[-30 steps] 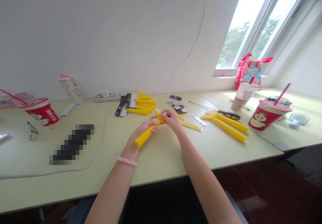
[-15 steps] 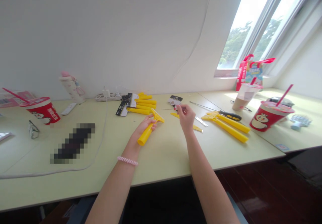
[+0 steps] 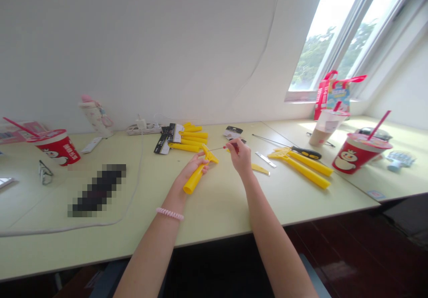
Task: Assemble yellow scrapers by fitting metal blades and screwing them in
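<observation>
My left hand (image 3: 195,168) is closed round the yellow plastic handle of a scraper (image 3: 193,183), its wide head tilted up and away from me. From the pinched fingers of my right hand (image 3: 240,155) a thin metal rod (image 3: 217,148) sticks out leftward, like a screwdriver shaft; its grip end is hidden. The rod's tip is close to the scraper head, but I cannot tell if they touch. Beside my right hand lie a flat metal blade (image 3: 266,159) and a yellow strip (image 3: 261,169). A black-and-white packaging card (image 3: 233,132) is just behind it.
Two yellow scrapers (image 3: 309,173) and a long screwdriver (image 3: 306,153) lie to the right. Several carded scrapers (image 3: 190,142) are piled near the wall. Red cups (image 3: 349,157) stand at both sides. A white cable (image 3: 123,217) crosses the left side.
My right hand has moved left and slightly down, bringing the thin rod closer to the scraper head. The flat blade shows more fully now. My left hand has stayed almost still.
</observation>
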Available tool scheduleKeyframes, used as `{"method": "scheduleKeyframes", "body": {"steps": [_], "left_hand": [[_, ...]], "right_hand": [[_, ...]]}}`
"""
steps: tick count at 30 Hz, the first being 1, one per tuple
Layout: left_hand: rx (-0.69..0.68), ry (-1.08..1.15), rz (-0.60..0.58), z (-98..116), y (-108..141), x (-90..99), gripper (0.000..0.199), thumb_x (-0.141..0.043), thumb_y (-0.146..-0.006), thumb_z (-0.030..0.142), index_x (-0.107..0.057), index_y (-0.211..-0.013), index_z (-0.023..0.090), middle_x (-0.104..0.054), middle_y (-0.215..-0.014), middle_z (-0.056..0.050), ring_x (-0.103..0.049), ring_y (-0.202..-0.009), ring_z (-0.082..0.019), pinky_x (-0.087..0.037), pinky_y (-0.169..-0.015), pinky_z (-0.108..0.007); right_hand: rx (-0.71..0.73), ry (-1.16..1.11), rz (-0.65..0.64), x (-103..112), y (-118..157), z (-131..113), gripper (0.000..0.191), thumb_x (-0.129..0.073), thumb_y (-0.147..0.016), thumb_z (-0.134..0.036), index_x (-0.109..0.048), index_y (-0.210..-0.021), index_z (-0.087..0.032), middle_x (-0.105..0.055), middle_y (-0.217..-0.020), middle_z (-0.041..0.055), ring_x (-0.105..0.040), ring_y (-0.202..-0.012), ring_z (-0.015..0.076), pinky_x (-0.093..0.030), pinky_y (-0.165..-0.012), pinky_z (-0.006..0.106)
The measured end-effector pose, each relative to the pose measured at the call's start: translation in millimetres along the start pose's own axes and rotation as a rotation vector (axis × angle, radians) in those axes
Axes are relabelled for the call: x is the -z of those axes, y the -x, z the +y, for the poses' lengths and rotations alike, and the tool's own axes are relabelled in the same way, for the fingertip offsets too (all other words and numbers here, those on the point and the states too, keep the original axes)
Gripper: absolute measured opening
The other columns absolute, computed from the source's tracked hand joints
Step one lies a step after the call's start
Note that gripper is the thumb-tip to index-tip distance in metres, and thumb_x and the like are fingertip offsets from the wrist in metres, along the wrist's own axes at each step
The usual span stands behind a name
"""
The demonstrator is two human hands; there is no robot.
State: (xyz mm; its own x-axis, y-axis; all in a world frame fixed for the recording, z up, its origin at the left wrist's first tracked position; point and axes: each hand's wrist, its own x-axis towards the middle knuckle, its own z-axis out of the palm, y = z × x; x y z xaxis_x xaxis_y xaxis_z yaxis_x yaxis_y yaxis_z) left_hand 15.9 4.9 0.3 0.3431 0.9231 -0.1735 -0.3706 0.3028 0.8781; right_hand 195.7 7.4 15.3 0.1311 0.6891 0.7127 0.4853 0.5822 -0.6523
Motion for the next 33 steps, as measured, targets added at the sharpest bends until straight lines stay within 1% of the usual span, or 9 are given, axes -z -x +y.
{"method": "scheduleKeyframes", "body": {"steps": [4,7,13,20,24,28,30,33], "left_hand": [[-0.004,0.000,-0.004,0,0,-0.9,0.059,-0.055,-0.072,0.002,-0.035,-0.125,0.018,-0.056,-0.082,-0.003,-0.044,-0.044,-0.002,-0.035,-0.039,-0.013],[-0.011,-0.006,-0.003,1,1,-1.5,0.059,-0.055,-0.072,0.003,-0.035,-0.125,0.019,-0.056,-0.081,-0.003,-0.044,-0.043,-0.002,-0.035,-0.039,-0.014],[-0.018,-0.005,0.007,1,0,-0.9,0.060,-0.055,-0.073,0.004,-0.034,-0.127,0.018,-0.056,-0.083,-0.003,-0.045,-0.045,-0.002,-0.037,-0.040,-0.015],[-0.022,0.005,-0.016,0,1,-0.5,0.057,-0.054,-0.074,0.005,-0.034,-0.125,0.018,-0.056,-0.084,-0.004,-0.045,-0.045,-0.002,-0.035,-0.041,-0.014],[-0.009,-0.052,-0.009,2,4,-2.3,0.057,-0.055,-0.073,0.005,-0.033,-0.124,0.019,-0.055,-0.081,-0.002,-0.044,-0.044,-0.002,-0.035,-0.041,-0.015],[-0.003,-0.097,-0.013,4,7,-3.8,0.055,-0.056,-0.073,0.006,-0.034,-0.122,0.018,-0.055,-0.077,-0.001,-0.043,-0.043,-0.003,-0.034,-0.041,-0.015],[-0.003,-0.112,-0.018,4,9,-4.6,0.053,-0.056,-0.073,0.007,-0.035,-0.121,0.017,-0.053,-0.070,0.001,-0.043,-0.042,-0.003,-0.032,-0.040,-0.015],[-0.003,-0.127,-0.019,5,13,-6.9,0.049,-0.056,-0.073,0.009,-0.039,-0.118,0.016,-0.050,-0.063,0.004,-0.041,-0.040,-0.003,-0.030,-0.038,-0.014]], "right_hand": [[0.017,0.018,-0.006,0,0,1,0.026,-0.046,-0.085,-0.040,-0.054,-0.072,-0.020,-0.064,-0.068,0.0022,-0.050,-0.056,0.0124,-0.039,-0.058,0.024],[0.000,0.014,-0.007,-1,0,0,0.027,-0.045,-0.086,-0.042,-0.054,-0.073,-0.020,-0.063,-0.067,0.0020,-0.050,-0.056,0.0124,-0.039,-0.058,0.024],[-0.017,-0.002,0.037,0,-1,1,0.028,-0.045,-0.085,-0.044,-0.055,-0.075,-0.020,-0.062,-0.069,0.0023,-0.052,-0.060,0.0132,-0.040,-0.060,0.024],[-0.015,-0.006,0.025,-1,-1,3,0.027,-0.045,-0.085,-0.042,-0.055,-0.074,-0.020,-0.063,-0.069,0.0026,-0.053,-0.061,0.0135,-0.040,-0.059,0.024],[-0.019,0.041,0.003,0,0,3,0.028,-0.045,-0.085,-0.043,-0.055,-0.073,-0.020,-0.063,-0.067,0.0020,-0.052,-0.058,0.0131,-0.040,-0.058,0.025],[-0.015,0.134,-0.028,2,1,6,0.031,-0.045,-0.086,-0.044,-0.054,-0.069,-0.020,-0.060,-0.063,0.0010,-0.048,-0.055,0.0125,-0.037,-0.058,0.025],[-0.003,0.164,-0.042,2,0,8,0.031,-0.041,-0.087,-0.043,-0.054,-0.071,-0.020,-0.061,-0.067,0.0024,-0.051,-0.064,0.0148,-0.038,-0.063,0.026],[0.049,0.142,-0.016,2,-2,11,0.026,-0.036,-0.088,-0.037,-0.056,-0.085,-0.020,-0.062,-0.086,0.0056,-0.053,-0.086,0.0191,-0.040,-0.076,0.030]]}}
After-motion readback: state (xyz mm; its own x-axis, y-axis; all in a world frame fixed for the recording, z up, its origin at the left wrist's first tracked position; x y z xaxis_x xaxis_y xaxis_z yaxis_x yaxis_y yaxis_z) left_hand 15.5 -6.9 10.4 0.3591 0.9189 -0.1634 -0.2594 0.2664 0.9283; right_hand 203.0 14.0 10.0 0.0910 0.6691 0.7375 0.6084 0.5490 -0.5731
